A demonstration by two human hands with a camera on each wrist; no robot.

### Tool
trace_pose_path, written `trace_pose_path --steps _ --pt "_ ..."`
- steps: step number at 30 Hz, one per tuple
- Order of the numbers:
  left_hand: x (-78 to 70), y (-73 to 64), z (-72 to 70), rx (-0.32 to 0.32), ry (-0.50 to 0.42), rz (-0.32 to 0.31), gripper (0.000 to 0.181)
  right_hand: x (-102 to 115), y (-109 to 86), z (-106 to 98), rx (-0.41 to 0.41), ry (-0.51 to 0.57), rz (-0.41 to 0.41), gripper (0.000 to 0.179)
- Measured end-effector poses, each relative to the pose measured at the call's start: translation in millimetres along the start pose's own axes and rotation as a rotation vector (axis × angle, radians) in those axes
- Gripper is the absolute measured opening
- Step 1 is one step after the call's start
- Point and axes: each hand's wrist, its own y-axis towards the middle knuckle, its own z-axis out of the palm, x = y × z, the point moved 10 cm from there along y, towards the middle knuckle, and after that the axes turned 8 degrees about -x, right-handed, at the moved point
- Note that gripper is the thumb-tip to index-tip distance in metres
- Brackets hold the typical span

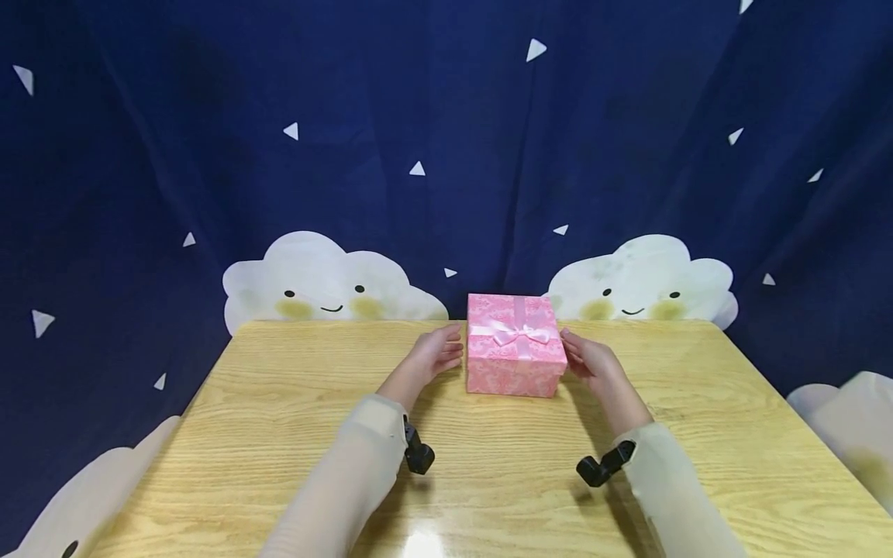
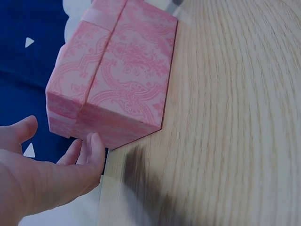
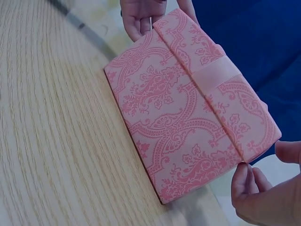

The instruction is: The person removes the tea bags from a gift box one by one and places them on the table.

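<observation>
You are working with one pink patterned box [image 1: 515, 378], which is standing on one wooden table [image 1: 509, 473], near its twelve-o'clock edge. One lid [image 1: 488, 311] is covering it, and one bow [image 1: 521, 335] is lying on top where two ribbon bands are crossing.

Your two hands are flanking the box. Your left hand [image 1: 436, 351] is hovering open at its nine o'clock, four fingers extending toward the side wall with a small gap remaining in the head view. Your right hand [image 1: 593, 361] is resting at three o'clock, also open, its fingertips meeting the lid's lower edge; you cannot tell how firmly they are pressing.

You are wearing two pale sleeves [image 1: 349, 473] and two black wrist cameras [image 1: 420, 457], the cameras sitting around seven and five o'clock from the box. One dark-blue curtain [image 1: 460, 116] is hanging at twelve o'clock, showing four clouds [image 1: 328, 271].
</observation>
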Motion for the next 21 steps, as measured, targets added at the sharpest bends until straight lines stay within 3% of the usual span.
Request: trace_pose_path --steps 4,11,21 --pt "1.9 2.8 6.9 0.013 -0.008 0.002 0.048 -2.9 1.2 2.1 0.029 0.017 0.034 0.037" --pt "-4.3 4.2 11.6 -0.001 -0.01 0.068 0.037 -3.4 3.8 4.5 0.058 -0.01 0.052 0.037" --pt "-3.5 5.8 10.6 -0.023 -0.012 0.034 0.036 -2.9 8.3 0.3 0.011 -0.122 0.011 0.015"
